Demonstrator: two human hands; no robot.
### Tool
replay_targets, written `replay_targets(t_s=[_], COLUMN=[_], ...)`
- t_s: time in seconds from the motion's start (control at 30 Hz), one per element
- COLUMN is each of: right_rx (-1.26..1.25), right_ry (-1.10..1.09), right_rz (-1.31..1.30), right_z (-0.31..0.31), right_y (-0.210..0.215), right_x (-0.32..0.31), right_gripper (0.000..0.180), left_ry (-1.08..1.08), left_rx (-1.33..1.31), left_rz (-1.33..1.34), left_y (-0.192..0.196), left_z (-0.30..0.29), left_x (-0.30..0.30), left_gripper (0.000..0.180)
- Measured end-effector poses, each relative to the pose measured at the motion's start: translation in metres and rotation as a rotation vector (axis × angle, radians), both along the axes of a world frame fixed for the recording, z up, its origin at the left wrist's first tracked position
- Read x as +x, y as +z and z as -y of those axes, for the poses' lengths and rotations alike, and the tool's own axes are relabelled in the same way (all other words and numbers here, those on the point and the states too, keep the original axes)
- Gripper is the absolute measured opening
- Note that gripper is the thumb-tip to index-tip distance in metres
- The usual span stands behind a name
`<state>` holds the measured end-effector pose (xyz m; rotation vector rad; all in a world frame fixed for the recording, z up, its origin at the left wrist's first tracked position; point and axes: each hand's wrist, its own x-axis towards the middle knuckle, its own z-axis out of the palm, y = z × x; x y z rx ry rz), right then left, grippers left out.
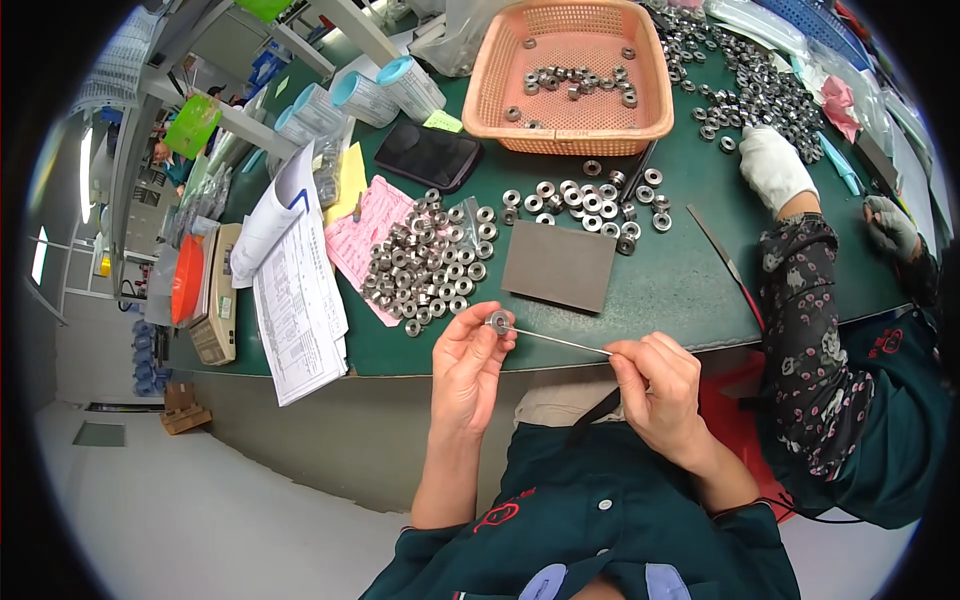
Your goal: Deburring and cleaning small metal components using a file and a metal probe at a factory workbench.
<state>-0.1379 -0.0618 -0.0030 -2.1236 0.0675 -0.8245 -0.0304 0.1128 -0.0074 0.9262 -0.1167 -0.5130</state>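
Near the table's front edge, my left hand [468,368] pinches a small metal ring [499,321] between thumb and fingers. My right hand [657,388] grips the near end of a thin metal rod [560,341]. The rod's far tip reaches the ring; whether it enters the hole I cannot tell. Just beyond my hands lies a flat grey-brown block [557,266]. A heap of similar metal rings [415,262] sits to its left, partly on pink paper [352,240]. More loose rings [592,203] are spread behind the block.
An orange plastic basket [568,140] with some rings stands at the back. A dark phone [428,156] and papers [297,310] lie left. At right, a co-worker's white-gloved hand [775,170] touches a large ring pile [765,90]. A slim blade-like tool [716,243] lies between us.
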Motion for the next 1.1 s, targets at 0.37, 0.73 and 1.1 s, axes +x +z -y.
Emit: replay_targets(t_s=[0.37, 0.73, 1.1], right_rx=[-0.064, -0.098, -0.142], right_ry=[0.065, 0.091, 0.115], right_rz=[0.015, 0.095, 0.079], right_z=[0.0, 0.002, -0.004], right_y=[0.0, 0.005, 0.022], right_x=[0.012, 0.017, 0.017], right_gripper=[0.013, 0.014, 0.015], left_ry=[-0.083, -0.114, -0.023], left_rx=[0.034, 0.161, 0.093], left_rz=[-0.005, 0.018, 0.026], left_y=[-0.001, 0.006, 0.007], left_z=[0.001, -0.007, -0.002], left_x=[-0.008, -0.007, -0.008], left_gripper=[0.024, 0.021, 0.018])
